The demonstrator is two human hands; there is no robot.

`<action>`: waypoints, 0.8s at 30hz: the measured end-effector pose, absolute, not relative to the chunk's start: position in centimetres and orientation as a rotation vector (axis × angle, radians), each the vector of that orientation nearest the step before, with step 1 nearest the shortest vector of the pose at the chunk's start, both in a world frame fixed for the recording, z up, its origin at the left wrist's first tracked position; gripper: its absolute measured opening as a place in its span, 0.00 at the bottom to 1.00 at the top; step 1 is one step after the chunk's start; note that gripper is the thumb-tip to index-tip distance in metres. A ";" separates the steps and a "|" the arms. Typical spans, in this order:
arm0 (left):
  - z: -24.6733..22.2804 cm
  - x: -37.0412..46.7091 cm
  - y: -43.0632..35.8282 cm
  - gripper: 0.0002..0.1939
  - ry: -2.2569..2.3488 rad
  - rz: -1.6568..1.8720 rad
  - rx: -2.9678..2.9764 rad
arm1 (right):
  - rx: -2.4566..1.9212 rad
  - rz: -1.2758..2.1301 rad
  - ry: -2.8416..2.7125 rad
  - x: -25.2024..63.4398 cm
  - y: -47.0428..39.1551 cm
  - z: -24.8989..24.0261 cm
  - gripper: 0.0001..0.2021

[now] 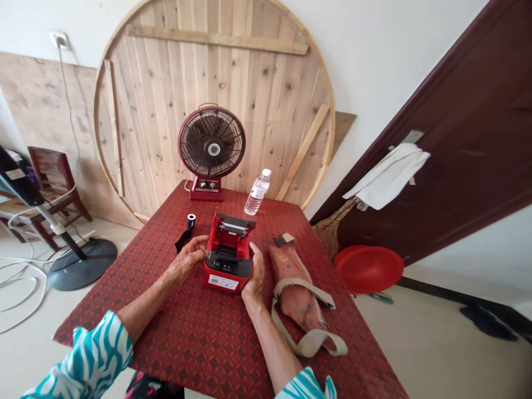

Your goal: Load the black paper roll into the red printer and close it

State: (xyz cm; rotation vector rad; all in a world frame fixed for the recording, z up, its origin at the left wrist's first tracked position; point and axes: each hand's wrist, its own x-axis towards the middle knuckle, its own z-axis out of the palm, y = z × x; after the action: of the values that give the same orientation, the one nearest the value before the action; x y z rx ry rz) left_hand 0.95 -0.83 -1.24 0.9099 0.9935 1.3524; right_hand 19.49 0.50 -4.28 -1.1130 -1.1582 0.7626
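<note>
A red and black printer-like device (228,266) sits on the red patterned table (174,343) with its lid raised and its inner compartment showing. My left hand (193,252) touches the device's left side, its fingers bent and close together near the edge. Around the right side lies my right hand (255,274), its palm against the casing; some of its fingers are hidden. A small roll with a white end (191,220) stands behind my left hand, and a black strip (182,242) lies just in front of it.
Behind the device stand a red fan (213,149) and a clear bottle (256,194). A brown bag with a beige strap (295,285) lies to the right. Beyond the table are a red basin (369,269), a black stand base (83,265) and a wooden chair (52,177).
</note>
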 end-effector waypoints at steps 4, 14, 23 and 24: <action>-1.0 0.9 -1.0 0.27 0.995 1.360 0.943 | -1.128 0.759 -1.153 19.6 0.9 -4.9 0.27; 5.5 1.6 2.1 0.12 1.256 0.861 2.248 | -1.042 0.851 -1.091 19.8 1.9 -6.1 0.23; 6.6 5.9 7.8 0.13 1.289 -0.223 2.574 | -0.980 0.973 -0.981 19.5 2.3 -6.9 0.23; 6.6 5.8 8.0 0.12 1.263 -0.259 2.569 | -0.974 0.980 -0.973 19.5 2.3 -6.8 0.23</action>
State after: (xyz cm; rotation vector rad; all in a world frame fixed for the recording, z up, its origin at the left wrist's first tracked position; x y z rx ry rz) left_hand 5.82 7.98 6.63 2.5690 1.2634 -0.2592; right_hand 19.49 2.29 -6.76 -0.9741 -0.9728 0.9797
